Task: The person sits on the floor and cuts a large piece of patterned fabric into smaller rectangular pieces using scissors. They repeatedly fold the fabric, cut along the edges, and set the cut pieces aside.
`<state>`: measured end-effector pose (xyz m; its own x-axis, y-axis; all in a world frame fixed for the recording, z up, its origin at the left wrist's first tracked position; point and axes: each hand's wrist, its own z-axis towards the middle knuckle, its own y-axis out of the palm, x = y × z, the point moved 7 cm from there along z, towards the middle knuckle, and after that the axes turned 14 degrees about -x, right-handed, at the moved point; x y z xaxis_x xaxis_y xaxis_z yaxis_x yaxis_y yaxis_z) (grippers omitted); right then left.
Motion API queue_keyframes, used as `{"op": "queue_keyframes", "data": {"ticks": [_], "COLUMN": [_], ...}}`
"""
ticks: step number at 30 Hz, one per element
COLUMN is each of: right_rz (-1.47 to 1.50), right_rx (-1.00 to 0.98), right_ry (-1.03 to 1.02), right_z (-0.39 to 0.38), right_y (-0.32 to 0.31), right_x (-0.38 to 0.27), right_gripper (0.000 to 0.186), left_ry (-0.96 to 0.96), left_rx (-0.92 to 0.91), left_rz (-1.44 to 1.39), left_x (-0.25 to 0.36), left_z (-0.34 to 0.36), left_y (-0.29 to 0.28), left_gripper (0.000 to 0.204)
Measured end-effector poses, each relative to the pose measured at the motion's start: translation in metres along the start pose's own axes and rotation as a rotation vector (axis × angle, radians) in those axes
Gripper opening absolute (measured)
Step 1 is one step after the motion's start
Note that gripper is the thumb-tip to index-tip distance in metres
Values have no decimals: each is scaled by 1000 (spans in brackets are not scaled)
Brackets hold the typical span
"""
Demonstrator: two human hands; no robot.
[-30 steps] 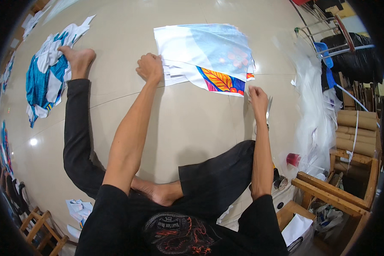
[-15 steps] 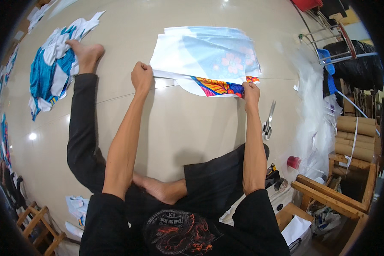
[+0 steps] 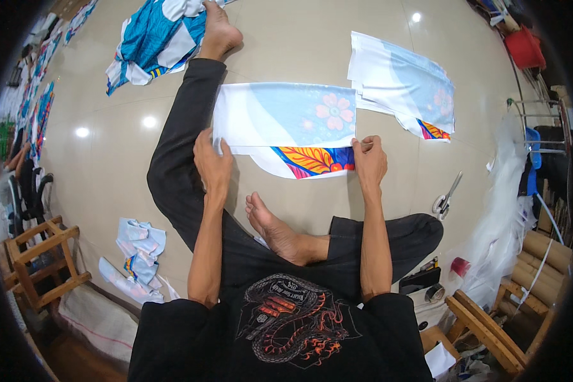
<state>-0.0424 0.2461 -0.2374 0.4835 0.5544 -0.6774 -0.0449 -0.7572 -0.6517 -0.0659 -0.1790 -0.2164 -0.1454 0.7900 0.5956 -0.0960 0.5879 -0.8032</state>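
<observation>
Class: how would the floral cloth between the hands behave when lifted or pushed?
The floral cloth would probably droop, since it looks thin and flat. Pushed, it might slide, as the floor looks glossy. It could crease, like the rumpled teal-and-white fabric.

Both forearms [image 3: 205,254] extend forward, near parallel. Left hand [image 3: 212,164]: thumb and fingers parted. Right hand [image 3: 370,164]: fingertips pinched.

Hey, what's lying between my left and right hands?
In the head view, a floral fabric panel lies between the left hand and the right hand, its vivid leaf print along the near side.
</observation>
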Motion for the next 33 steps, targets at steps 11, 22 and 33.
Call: {"op": "queue_keyframes", "data": {"ticks": [11, 22, 33], "right_rz": [-501, -609, -659], "right_rx": [235, 213, 201], "right_ry": [-586, -220, -109], "right_z": [90, 235, 182], "right_y": [-12, -45, -144], "right_x": [-74, -10, 98], "right_gripper": [42, 93, 85], "left_ry": [472, 371, 443], "left_rx": [-201, -278, -253], "left_rz": [342, 458, 377], "left_x": [70, 72, 108], "left_z": [66, 64, 91], "left_y": [96, 128, 154], "left_gripper": [72, 80, 80]}}
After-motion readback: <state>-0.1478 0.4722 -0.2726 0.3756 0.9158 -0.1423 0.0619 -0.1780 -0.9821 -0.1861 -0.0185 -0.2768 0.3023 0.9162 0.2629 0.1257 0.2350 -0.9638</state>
